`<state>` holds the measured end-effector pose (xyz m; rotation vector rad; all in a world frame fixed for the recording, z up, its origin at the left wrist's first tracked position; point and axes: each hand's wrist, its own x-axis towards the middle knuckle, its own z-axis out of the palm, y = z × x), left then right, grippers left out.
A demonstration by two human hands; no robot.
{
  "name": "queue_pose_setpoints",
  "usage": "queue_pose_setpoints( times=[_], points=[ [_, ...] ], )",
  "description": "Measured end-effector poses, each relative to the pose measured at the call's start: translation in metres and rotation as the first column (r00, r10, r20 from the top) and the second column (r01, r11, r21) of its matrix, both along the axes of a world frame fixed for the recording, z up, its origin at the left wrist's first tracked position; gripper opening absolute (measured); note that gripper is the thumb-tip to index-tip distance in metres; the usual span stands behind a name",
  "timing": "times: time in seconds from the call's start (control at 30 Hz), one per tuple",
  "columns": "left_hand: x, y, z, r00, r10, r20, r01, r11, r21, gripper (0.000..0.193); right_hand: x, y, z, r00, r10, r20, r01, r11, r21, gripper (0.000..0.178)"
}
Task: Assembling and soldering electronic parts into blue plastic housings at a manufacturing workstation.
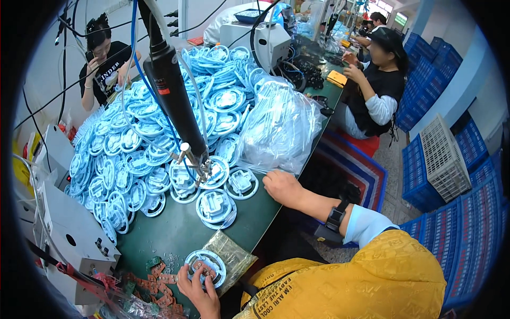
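Note:
My left hand (201, 292) is at the near edge of the green table. Its fingers press on a small reddish-brown circuit board (205, 270) lying inside a light-blue plastic ring part (219, 261). That part rests partly on a flat yellowish clear bag (234, 250). Farther off, my right hand (282, 188) is curled by the table's right edge, close to a large clear plastic bag (279, 125); its fingertips are hidden. Another blue ring part (241, 183) lies just left of it, and a further ring part (215, 207) sits between my hands.
A big heap of blue ring parts (143, 122) covers the table's far side. A black electric screwdriver (175, 95) hangs over the middle. Loose circuit boards (156, 284) lie beside a grey machine box (74, 239) at left. Co-workers (380, 85) sit beyond; blue crates (462, 239) stack at right.

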<state>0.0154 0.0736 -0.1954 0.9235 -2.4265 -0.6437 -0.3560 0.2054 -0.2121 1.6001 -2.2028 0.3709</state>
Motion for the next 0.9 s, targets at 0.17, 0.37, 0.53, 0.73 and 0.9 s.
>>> queue_pose_setpoints(
  times=[0.17,0.37,0.53,0.73,0.9],
  points=[
    [0.002,-0.003,0.0,1.0,-0.007,0.0,0.007,1.0,0.005,0.03,-0.028,-0.02,-0.006,0.993,-0.118,-0.03,0.121,0.988,0.097,0.01],
    [0.002,-0.001,0.004,1.0,0.01,-0.004,-0.01,0.998,0.066,0.031,-0.037,-0.043,-0.009,0.986,-0.137,0.097,0.125,0.985,0.123,0.011],
    [0.002,-0.006,0.007,0.998,-0.036,0.057,0.035,0.999,0.021,0.035,-0.037,-0.046,-0.002,0.972,-0.214,0.096,0.184,0.95,0.251,0.011],
    [-0.009,-0.004,0.026,0.986,-0.04,0.165,0.038,0.999,0.011,0.064,-0.025,-0.027,0.007,0.977,-0.18,0.115,0.153,0.966,0.21,0.011],
    [-0.009,-0.014,0.012,0.995,0.029,-0.093,-0.001,0.959,0.285,0.066,-0.026,-0.019,0.002,0.98,-0.125,0.156,0.115,0.991,0.073,0.005]
  ],
)
